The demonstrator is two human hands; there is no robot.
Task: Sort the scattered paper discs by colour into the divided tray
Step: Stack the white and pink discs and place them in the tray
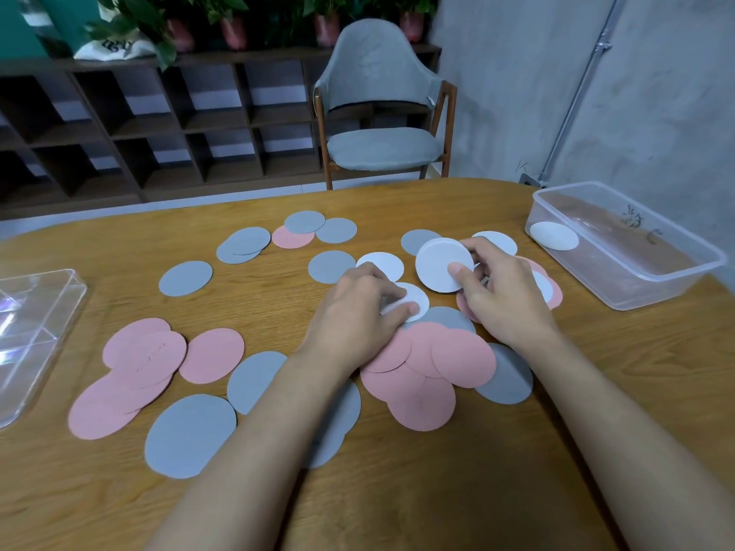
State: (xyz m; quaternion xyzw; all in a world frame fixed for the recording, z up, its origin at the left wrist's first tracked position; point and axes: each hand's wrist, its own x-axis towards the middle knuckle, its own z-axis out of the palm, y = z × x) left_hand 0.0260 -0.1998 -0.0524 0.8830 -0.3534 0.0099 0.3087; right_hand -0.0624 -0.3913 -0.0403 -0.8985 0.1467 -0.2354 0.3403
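Across the lower frame, pink discs [429, 375] and grey discs [190, 439] scattered on wooden table [437, 491], left hand [358, 312] pinching a flat white disc [415, 302], right hand [501, 296] gripping a lifted white disc [441, 264], divided tray [35, 324] at left edge, clear tub [632, 248] at right holding one white disc.

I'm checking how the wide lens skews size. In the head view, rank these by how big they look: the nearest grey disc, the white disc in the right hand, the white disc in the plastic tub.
1. Nearest grey disc
2. White disc in the right hand
3. White disc in the tub

Nearness likely exaggerates this; true sizes may match.

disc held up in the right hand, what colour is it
White: the disc in the right hand, seen in the head view.
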